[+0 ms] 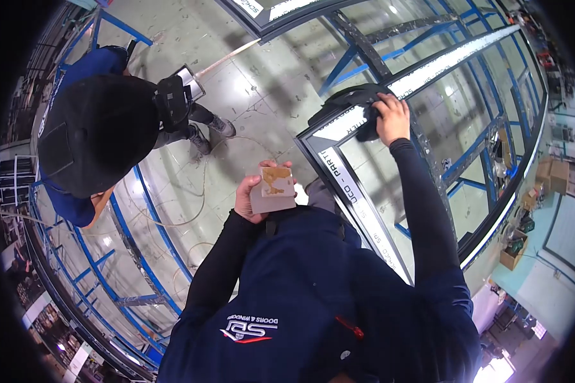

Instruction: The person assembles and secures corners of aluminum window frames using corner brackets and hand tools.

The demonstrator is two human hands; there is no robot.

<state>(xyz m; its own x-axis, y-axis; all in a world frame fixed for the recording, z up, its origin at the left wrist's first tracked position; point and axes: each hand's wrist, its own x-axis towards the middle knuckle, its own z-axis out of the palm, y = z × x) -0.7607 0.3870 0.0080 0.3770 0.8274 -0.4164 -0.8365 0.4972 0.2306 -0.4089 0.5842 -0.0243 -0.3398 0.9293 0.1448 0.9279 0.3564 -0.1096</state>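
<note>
My left hand, in front of my waist, is closed around two flat square pieces. The upper one is a pale square piece with tan-brown patches; beneath it lies a plain grey square piece. My right hand reaches up to the right. Its fingers are curled over a black, soft-looking item, perhaps a cap, at the corner of a dark window frame. Part of that item is hidden under the fingers. White printed protective tape covers the frame's faces.
A co-worker in a black cap stands close on the left. Blue metal racks stand at lower left, and a blue trestle supports the frames. A thin hose curves over the floor. Cardboard boxes sit far right.
</note>
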